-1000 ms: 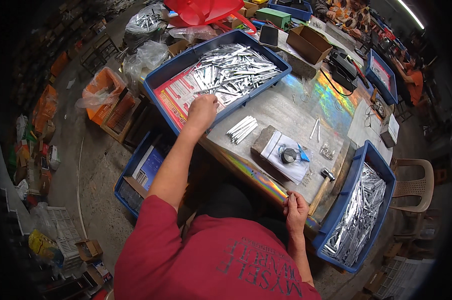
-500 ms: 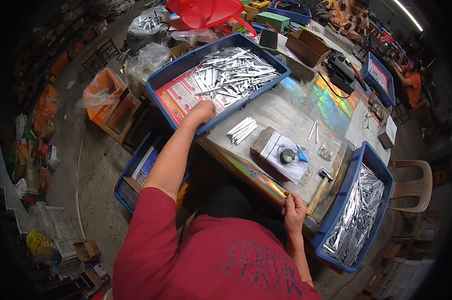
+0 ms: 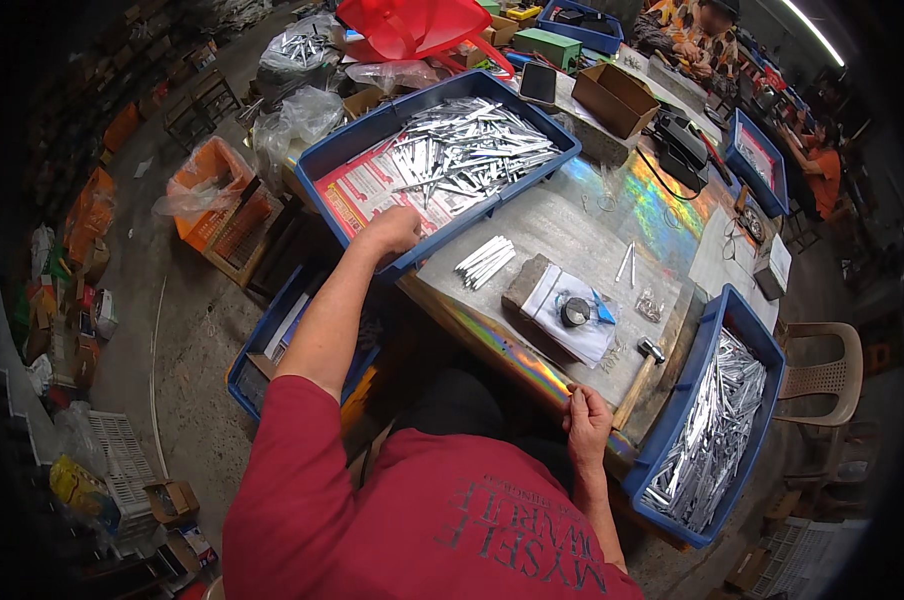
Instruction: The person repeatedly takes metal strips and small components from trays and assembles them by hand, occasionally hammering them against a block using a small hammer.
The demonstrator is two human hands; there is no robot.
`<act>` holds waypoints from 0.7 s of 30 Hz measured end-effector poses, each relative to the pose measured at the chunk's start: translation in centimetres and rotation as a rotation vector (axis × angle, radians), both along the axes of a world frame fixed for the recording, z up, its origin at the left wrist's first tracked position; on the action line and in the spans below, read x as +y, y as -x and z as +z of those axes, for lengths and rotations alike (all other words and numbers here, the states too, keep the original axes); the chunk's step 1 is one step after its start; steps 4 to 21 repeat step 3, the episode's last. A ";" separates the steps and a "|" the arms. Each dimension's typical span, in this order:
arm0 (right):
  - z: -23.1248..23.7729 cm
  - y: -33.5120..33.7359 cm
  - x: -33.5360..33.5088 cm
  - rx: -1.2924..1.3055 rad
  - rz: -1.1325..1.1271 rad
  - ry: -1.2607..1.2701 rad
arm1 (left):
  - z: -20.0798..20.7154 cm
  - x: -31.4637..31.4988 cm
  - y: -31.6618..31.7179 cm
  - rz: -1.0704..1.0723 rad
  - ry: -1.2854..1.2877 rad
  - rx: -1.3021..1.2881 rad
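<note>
My left hand (image 3: pixel 399 231) is closed at the near left side of a blue tray (image 3: pixel 454 228). Its fingers are curled under, so whatever they may hold is hidden. Inside that tray lies a heap of thin silver metal strips (image 3: pixel 472 150) over a red and white printed sheet (image 3: pixel 357 195). My right hand (image 3: pixel 588 424) rests by the table's front edge, thumb and fingers pressed together; anything between them is too small to make out. Near it lies a hammer (image 3: pixel 636 385) with a wooden handle. A small bundle of strips (image 3: pixel 485 262) sits beside the tray.
A cloth-topped block (image 3: pixel 562 335) bears a round black piece (image 3: pixel 575 312). Two loose strips (image 3: pixel 626 264) lie beyond it. On the right, another blue tray (image 3: pixel 662 480) is full of strips, beside a chair (image 3: pixel 822 370). Another person (image 3: pixel 697 40) sits across the table.
My left hand has drawn back slightly toward me, away from the heap and to the tray's near side. My right hand has stayed in place.
</note>
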State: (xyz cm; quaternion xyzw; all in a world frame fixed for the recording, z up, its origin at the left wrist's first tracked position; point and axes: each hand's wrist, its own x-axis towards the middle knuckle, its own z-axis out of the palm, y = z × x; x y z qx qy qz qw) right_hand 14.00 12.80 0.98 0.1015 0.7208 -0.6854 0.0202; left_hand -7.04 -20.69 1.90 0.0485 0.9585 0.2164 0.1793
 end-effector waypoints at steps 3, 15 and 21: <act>0.0 -0.1 0.1 -0.003 0.003 0.001 | 0.6 0.3 -0.2 0.082 0.098 0.098; 0.0 -0.1 0.1 -0.003 0.003 0.001 | 0.6 0.3 -0.2 0.082 0.098 0.098; 0.0 -0.1 0.1 -0.003 0.003 0.001 | 0.6 0.3 -0.2 0.082 0.098 0.098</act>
